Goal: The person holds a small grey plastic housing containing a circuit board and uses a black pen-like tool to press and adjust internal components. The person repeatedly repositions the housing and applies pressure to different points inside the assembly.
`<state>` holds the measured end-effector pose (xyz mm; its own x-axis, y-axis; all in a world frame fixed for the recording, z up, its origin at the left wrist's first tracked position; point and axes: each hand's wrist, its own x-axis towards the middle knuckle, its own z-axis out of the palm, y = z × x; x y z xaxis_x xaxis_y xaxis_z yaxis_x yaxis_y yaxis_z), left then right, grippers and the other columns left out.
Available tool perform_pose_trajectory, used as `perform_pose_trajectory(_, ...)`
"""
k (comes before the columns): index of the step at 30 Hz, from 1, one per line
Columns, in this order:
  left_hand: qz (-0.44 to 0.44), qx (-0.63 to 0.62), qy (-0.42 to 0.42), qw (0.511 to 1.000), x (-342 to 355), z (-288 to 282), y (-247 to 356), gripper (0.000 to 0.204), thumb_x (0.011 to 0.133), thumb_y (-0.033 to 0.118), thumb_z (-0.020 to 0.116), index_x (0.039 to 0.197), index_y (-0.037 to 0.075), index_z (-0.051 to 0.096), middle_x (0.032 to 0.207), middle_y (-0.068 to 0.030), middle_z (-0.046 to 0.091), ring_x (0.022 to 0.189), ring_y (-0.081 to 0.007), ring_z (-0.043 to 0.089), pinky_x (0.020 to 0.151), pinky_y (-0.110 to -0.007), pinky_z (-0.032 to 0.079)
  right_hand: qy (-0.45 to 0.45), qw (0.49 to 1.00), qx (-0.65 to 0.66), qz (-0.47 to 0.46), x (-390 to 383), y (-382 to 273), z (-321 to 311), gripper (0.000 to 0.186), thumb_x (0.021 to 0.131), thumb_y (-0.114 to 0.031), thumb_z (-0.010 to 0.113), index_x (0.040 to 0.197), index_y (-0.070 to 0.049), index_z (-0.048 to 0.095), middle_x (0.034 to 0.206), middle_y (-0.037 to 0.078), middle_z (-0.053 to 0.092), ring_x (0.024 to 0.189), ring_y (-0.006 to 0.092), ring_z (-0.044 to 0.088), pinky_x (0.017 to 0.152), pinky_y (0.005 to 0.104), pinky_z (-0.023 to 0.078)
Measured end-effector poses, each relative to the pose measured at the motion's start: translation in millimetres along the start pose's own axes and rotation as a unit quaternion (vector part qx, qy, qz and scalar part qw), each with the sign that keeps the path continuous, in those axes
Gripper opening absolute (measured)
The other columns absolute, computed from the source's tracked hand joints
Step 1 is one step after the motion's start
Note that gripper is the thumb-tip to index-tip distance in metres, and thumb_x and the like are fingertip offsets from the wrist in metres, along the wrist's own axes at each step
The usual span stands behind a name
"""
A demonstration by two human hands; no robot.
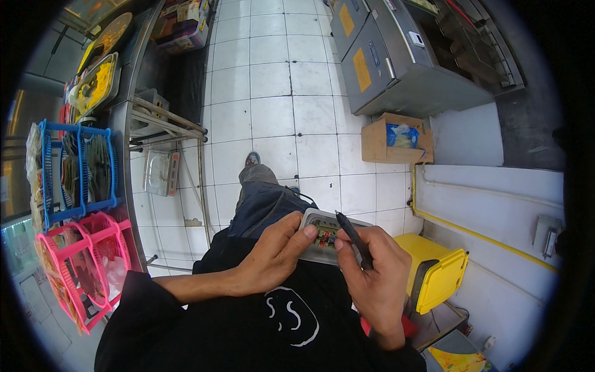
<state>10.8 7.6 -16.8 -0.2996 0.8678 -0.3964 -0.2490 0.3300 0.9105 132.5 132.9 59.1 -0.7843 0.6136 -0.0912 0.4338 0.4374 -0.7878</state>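
A small grey rectangular container (322, 255) is held in front of my body, tilted a little. My left hand (273, 249) grips its left end, thumb over the rim. Inside lie small green and red bits (326, 235), too small to make out. Between the fingers and thumb of my right hand (379, 276) is a slim black pen (353, 234), its tip pointing up and away. The right fingertips are at the container's right side and hide part of it.
Blue (80, 214) and pink (118, 271) racks of packets stand on the left counter beside a tray of yellow food (113, 93). Right are a steel cabinet (396, 80), a cardboard box (375, 139) and a yellow bin (443, 282). White tiles (269, 80) run ahead.
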Motion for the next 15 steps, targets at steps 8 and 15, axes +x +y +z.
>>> perform_pose_trajectory(8,0.042,-0.027,0.018,0.999,1.7,3.8,-7.0,0.037,0.106,0.032,0.043,0.09,-0.001,0.049,0.074,-0.0049,0.044,0.069,-0.0111,0.039,0.059,-0.031,0.037,-0.001,0.999,0.028,0.047,-1.0,1.3,2.5,0.023,0.083,0.001,0.071,0.102,0.002,0.057,0.088,0.018,0.068,0.079,0.0296,0.071,0.067,0.0363,0.056)
perform_pose_trajectory(15,0.027,-0.026,0.011,0.999,1.7,2.4,-4.5,0.036,0.106,0.032,0.042,0.094,-0.001,0.051,0.076,-0.0048,0.045,0.07,-0.0105,0.04,0.06,-0.03,0.038,-0.013,0.999,0.022,0.042,-1.5,3.0,2.2,0.026,0.085,-0.001,0.07,0.105,0.001,0.054,0.088,0.018,0.069,0.077,0.0278,0.072,0.065,0.0348,0.057)
